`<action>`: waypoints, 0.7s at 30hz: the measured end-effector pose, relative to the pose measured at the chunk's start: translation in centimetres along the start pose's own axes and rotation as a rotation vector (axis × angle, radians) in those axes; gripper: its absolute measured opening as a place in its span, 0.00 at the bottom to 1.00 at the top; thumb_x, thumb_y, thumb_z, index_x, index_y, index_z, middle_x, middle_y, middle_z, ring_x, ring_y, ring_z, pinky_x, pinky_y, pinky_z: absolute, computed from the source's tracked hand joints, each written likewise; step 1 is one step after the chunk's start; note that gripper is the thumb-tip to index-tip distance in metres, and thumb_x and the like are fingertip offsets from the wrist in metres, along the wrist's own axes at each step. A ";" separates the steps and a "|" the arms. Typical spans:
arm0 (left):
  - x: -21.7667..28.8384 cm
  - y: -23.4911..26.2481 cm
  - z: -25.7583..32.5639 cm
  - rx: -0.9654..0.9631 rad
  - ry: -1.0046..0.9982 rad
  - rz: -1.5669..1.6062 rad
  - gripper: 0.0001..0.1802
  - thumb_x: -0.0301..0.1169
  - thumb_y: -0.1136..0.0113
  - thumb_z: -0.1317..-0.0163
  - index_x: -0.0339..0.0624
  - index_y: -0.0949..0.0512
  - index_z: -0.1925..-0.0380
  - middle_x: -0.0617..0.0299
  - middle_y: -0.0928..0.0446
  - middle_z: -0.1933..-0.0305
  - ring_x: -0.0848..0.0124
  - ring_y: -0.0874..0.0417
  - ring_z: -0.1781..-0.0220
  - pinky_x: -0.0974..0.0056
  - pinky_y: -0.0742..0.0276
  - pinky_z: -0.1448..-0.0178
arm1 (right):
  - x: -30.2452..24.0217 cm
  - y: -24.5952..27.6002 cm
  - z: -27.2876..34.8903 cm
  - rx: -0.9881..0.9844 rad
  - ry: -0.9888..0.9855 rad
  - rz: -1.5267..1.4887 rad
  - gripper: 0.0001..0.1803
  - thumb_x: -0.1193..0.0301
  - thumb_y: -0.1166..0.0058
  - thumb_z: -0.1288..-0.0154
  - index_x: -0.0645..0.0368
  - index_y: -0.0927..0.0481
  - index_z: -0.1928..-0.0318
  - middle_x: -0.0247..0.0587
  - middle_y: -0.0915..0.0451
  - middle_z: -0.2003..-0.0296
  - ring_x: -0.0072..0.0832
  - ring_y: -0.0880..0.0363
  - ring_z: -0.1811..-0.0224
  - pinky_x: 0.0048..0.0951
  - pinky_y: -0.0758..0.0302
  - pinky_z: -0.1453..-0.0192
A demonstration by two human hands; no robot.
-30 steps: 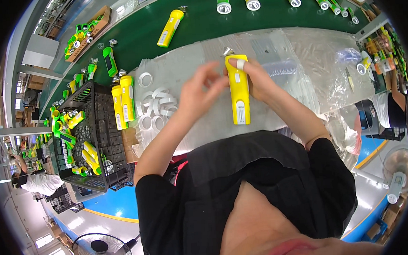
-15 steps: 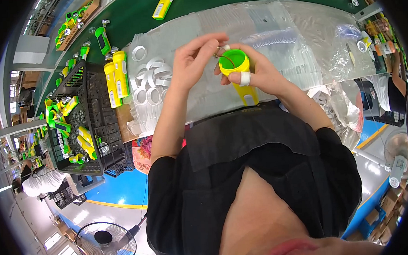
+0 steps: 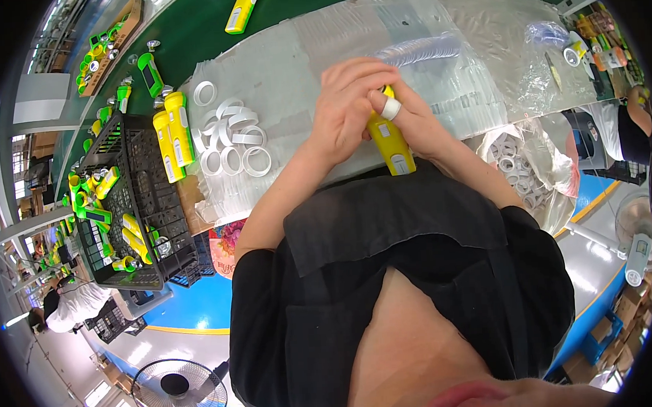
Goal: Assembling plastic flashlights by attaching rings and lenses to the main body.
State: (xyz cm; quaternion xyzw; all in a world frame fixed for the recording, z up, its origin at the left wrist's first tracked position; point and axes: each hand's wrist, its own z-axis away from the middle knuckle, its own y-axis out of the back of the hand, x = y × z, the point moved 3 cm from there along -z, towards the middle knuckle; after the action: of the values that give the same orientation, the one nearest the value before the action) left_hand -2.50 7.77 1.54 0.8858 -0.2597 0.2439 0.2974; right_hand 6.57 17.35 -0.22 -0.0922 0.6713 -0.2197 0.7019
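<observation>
Gripping the yellow flashlight in the right hand, at three o'clock from the white rings. Covering its far end with the curled left hand, hiding from sight whether holding anything there.

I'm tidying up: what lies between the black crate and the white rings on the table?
In the head view, two yellow flashlights lie side by side between crate and rings.

Curled left hand against right hand
</observation>
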 end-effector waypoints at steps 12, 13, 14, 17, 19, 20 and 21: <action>-9.4 -3.0 1.4 -0.140 0.280 -0.420 0.30 0.40 0.29 0.49 0.40 0.22 0.46 0.52 0.23 0.47 0.53 0.27 0.41 0.54 0.32 0.40 | -1.3 4.5 1.5 0.193 0.115 0.024 0.24 0.57 0.56 0.25 0.61 0.32 0.40 0.44 0.23 0.66 0.27 0.25 0.70 0.29 0.28 0.64; -9.5 -2.6 1.6 -0.095 0.302 -0.380 0.29 0.38 0.29 0.49 0.40 0.22 0.46 0.53 0.23 0.49 0.54 0.27 0.43 0.55 0.31 0.42 | -1.3 4.4 1.4 0.187 0.114 0.025 0.24 0.57 0.56 0.25 0.61 0.32 0.40 0.44 0.23 0.66 0.27 0.25 0.70 0.29 0.28 0.64; -9.4 -2.1 1.7 -0.051 0.323 -0.337 0.29 0.37 0.28 0.49 0.41 0.22 0.46 0.54 0.23 0.50 0.55 0.26 0.44 0.56 0.30 0.43 | -1.4 4.2 1.4 0.177 0.096 0.040 0.24 0.57 0.55 0.26 0.61 0.32 0.40 0.44 0.23 0.67 0.27 0.25 0.70 0.28 0.28 0.64; -5.1 0.3 0.3 0.068 0.482 -0.049 0.26 0.34 0.32 0.44 0.43 0.22 0.44 0.55 0.24 0.52 0.57 0.26 0.47 0.58 0.29 0.45 | -1.8 3.2 0.7 0.158 0.038 0.077 0.24 0.56 0.53 0.27 0.61 0.31 0.40 0.43 0.23 0.67 0.26 0.25 0.70 0.28 0.28 0.64; -2.6 1.6 0.2 0.046 0.332 -0.082 0.24 0.33 0.37 0.39 0.42 0.23 0.42 0.55 0.25 0.50 0.61 0.27 0.47 0.61 0.29 0.46 | -2.0 2.1 0.0 0.077 -0.018 0.040 0.24 0.59 0.45 0.30 0.62 0.30 0.42 0.41 0.22 0.67 0.24 0.24 0.71 0.26 0.26 0.65; -1.0 2.1 0.2 0.024 0.182 -0.115 0.22 0.32 0.42 0.34 0.41 0.25 0.40 0.54 0.26 0.49 0.64 0.27 0.46 0.64 0.28 0.47 | -2.1 1.4 -0.5 0.018 0.002 0.064 0.24 0.59 0.45 0.30 0.62 0.30 0.42 0.41 0.22 0.67 0.24 0.24 0.71 0.26 0.26 0.65; 0.1 2.4 0.1 -0.028 0.144 -0.116 0.21 0.33 0.50 0.29 0.40 0.25 0.39 0.53 0.28 0.48 0.63 0.28 0.45 0.63 0.28 0.46 | -2.1 0.6 -0.9 -0.042 0.022 0.088 0.24 0.59 0.45 0.30 0.62 0.30 0.42 0.41 0.22 0.67 0.24 0.23 0.71 0.26 0.26 0.65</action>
State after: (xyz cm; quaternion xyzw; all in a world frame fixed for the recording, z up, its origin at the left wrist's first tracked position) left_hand -3.83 5.99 2.50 0.8754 -0.1892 0.2856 0.3411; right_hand 5.78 18.91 1.32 -0.0749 0.6867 -0.1757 0.7014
